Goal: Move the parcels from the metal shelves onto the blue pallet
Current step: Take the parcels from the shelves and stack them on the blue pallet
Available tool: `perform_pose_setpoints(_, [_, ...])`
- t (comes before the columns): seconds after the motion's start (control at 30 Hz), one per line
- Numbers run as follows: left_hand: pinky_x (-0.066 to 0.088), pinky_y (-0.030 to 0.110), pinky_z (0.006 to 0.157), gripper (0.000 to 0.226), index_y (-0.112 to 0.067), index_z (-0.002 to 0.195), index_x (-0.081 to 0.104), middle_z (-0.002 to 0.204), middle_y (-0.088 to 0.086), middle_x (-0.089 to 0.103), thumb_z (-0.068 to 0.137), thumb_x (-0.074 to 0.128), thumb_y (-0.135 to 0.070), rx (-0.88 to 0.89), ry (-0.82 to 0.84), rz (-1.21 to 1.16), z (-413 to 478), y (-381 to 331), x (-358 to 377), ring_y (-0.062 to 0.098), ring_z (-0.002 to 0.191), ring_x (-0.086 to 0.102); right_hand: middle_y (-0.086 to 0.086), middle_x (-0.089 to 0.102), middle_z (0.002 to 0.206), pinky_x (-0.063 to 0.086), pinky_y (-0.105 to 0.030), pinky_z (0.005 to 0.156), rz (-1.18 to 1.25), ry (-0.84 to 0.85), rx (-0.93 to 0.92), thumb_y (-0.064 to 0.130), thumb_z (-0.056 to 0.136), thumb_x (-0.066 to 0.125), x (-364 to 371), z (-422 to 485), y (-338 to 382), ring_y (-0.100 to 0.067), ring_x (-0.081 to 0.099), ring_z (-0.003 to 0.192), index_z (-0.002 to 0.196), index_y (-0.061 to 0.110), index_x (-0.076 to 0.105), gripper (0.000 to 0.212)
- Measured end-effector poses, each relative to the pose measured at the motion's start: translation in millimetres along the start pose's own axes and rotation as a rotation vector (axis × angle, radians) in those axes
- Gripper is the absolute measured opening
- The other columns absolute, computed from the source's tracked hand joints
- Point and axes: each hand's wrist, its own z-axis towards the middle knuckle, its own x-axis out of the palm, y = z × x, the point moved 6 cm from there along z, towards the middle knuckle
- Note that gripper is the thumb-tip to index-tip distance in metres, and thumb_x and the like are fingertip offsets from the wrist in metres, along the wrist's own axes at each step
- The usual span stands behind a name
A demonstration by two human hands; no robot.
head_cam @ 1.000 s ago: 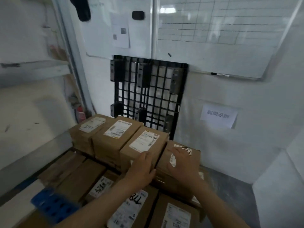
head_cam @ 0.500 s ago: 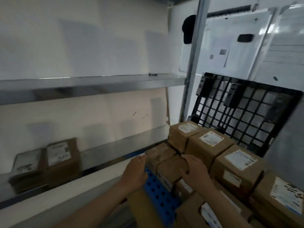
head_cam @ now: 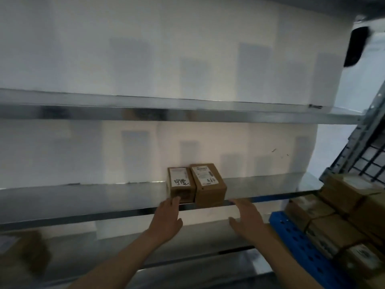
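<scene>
Two brown cardboard parcels stand side by side on the middle metal shelf (head_cam: 83, 202): the left parcel (head_cam: 180, 184) with a handwritten white label, the right parcel (head_cam: 209, 185) slightly larger. My left hand (head_cam: 168, 217) is open, its fingertips at the left parcel's front lower edge. Open too, my right hand (head_cam: 249, 219) hovers just right of and below the right parcel, apart from it. The blue pallet (head_cam: 295, 236) shows at lower right, stacked with several brown parcels (head_cam: 341, 207).
An upper metal shelf (head_cam: 166, 110) runs across above. Another brown parcel (head_cam: 23, 251) sits on the lower shelf at far left. A perforated steel upright (head_cam: 362, 132) and a black grid pallet (head_cam: 373, 157) stand at the right edge. White wall behind the shelves.
My view swung left from the pallet stack to the shelves. Both hands left the stacked parcels and reached up to the two parcels on the middle shelf.
</scene>
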Motion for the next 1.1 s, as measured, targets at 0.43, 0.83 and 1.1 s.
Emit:
perform_pose_setpoints(0.43, [0.031,0.029,0.108,0.065,-0.016,0.144,0.018,0.146,0.007,0.028,0.090,0.054,-0.020,-0.115,0.025,-0.043,47,94,-13,0.021,0.130,0.031,-0.002,0.044,0.134,0.037,-0.030,0.104,0.035,0.112,-0.108,0.016,0.083,0.062,73,109,85,-0.017,0.041,0.124,0.131,0.023,0.039,0.054])
perform_pose_setpoints(0.83, [0.031,0.034,0.112,0.091,-0.017,0.146,0.010,0.148,0.012,0.021,0.079,0.070,-0.029,-0.100,0.201,-0.148,148,101,34,0.027,0.134,0.031,-0.009,0.021,0.146,0.030,-0.039,0.113,-0.103,0.380,-0.047,0.019,0.076,0.069,142,196,65,-0.025,0.027,0.134,0.141,0.023,0.016,0.084])
perform_pose_setpoints(1.1, [0.025,0.027,0.115,0.101,-0.013,0.147,0.006,0.152,0.011,0.005,0.075,0.075,-0.031,-0.075,0.219,-0.303,177,96,50,0.023,0.139,0.026,-0.018,0.004,0.153,0.027,-0.043,0.112,-0.067,0.431,0.083,0.020,0.084,0.061,154,212,53,-0.033,0.019,0.139,0.146,0.027,0.003,0.085])
